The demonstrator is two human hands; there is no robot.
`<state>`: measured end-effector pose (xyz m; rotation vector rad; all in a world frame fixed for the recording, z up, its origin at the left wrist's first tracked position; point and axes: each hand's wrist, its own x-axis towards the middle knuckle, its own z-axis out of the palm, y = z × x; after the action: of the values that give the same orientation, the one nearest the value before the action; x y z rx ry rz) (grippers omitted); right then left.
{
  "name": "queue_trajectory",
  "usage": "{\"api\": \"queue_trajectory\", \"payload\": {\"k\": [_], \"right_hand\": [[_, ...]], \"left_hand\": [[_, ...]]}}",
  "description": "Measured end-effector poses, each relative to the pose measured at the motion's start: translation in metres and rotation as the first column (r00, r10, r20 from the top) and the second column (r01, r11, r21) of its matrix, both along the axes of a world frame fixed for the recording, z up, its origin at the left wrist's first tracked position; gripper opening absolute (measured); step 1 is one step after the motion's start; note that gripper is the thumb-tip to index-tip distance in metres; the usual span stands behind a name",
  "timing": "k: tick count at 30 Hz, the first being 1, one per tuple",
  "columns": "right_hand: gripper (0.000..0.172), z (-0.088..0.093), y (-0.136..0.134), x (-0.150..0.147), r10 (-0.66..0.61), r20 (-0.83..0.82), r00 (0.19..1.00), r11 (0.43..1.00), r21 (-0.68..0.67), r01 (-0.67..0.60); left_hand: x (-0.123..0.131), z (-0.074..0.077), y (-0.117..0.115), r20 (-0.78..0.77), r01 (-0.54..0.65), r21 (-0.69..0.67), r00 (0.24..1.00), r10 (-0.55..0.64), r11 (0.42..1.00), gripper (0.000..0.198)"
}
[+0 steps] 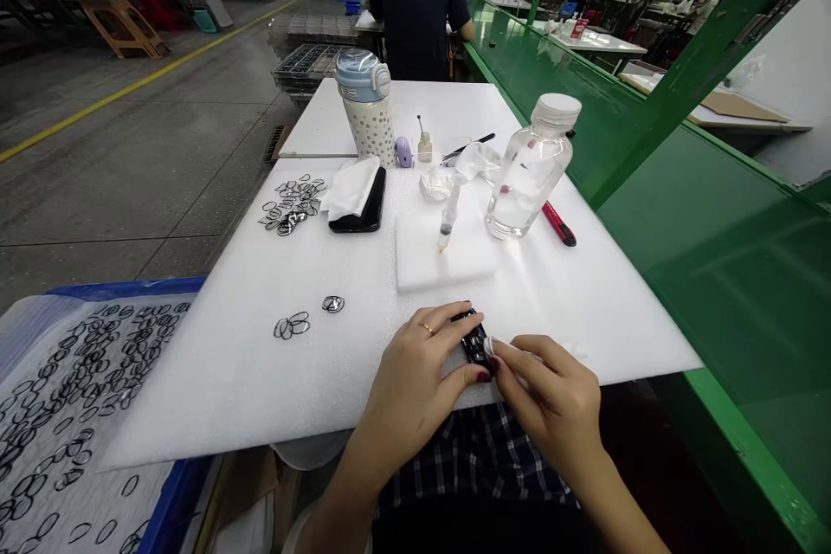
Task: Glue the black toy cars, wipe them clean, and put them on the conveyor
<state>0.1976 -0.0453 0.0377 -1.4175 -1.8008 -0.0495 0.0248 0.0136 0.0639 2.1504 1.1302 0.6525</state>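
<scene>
My left hand [425,363] is closed on a small glossy black part [475,343], thumb at its near end and fingertips along its far edge. The part lies low over the white foam sheet at the table's near edge. In my right hand [555,398], a white wipe [489,346] is pinched between thumb and forefinger and touches the part's right side. Whether the wipe is wrapped around something cannot be seen. Beyond my hands, a syringe [447,221] with an amber tip rests on a white foam block [421,268]. Thin black rings [292,325] lie to the left.
A clear bottle [529,169] and red cutter [558,223] stand and lie at right. Behind are a dotted tumbler [371,117], a phone [373,208] under white cloth, and a small vial [424,147]. More rings fill a blue-edged tray [188,286] at left. A person [419,9] sits ahead.
</scene>
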Motion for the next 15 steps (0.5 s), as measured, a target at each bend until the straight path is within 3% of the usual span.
{"api": "queue_trajectory", "payload": {"k": [4,9,15], "right_hand": [[0.017,0.006,0.001,0.003,-0.074,-0.081,0.994,0.994,-0.08,0.068],[0.014,0.013,0.002,0.011,-0.133,-0.198,0.971,0.991,-0.03,0.13],[0.02,0.008,0.002,0.012,-0.066,-0.16,0.985,0.997,0.037,0.073]], "left_hand": [[0.001,0.001,0.0,0.002,-0.011,0.019,1.0,0.011,1.0,0.048],[0.003,-0.001,-0.002,-0.007,-0.047,0.045,0.999,0.047,0.998,0.049],[0.0,-0.003,0.0,0.041,-0.073,-0.002,0.996,0.073,0.997,0.046]]}}
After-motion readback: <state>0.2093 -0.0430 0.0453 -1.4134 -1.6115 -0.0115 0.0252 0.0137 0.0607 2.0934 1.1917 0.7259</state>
